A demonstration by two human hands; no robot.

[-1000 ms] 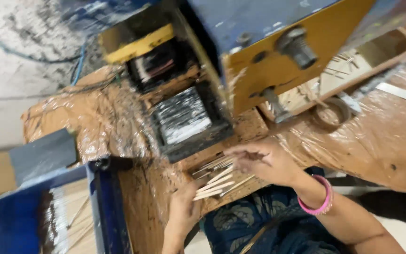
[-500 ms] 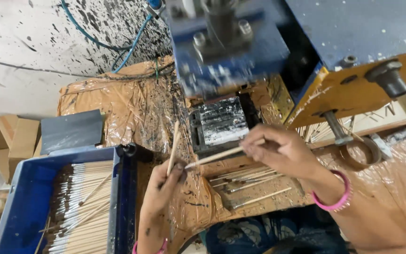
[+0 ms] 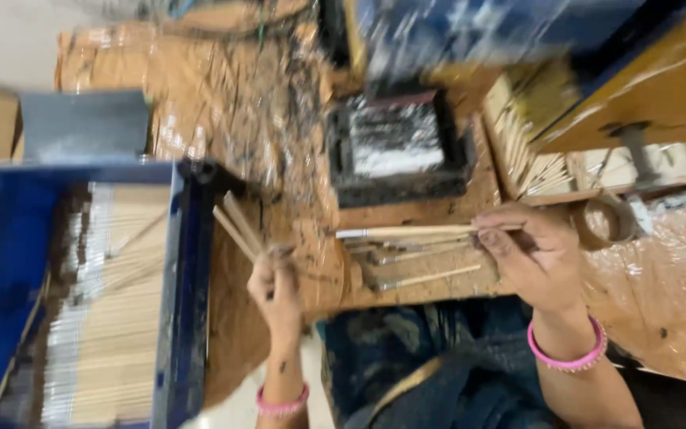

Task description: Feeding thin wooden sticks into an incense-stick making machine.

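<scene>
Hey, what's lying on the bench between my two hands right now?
In the head view, between the left hand and right hand, a few loose sticks with silvery tips lie on the stained wooden board.

Your bench (image 3: 279,151) is wrapped in crinkled brown covering, stained dark toward the middle. On it you have a black tray (image 3: 397,155) with a silvery surface inside. Just in front of the tray, a few thin sticks (image 3: 422,276) lie loose on the covering. At your right, a roll of tape (image 3: 601,222) rests flat on the bench.
</scene>
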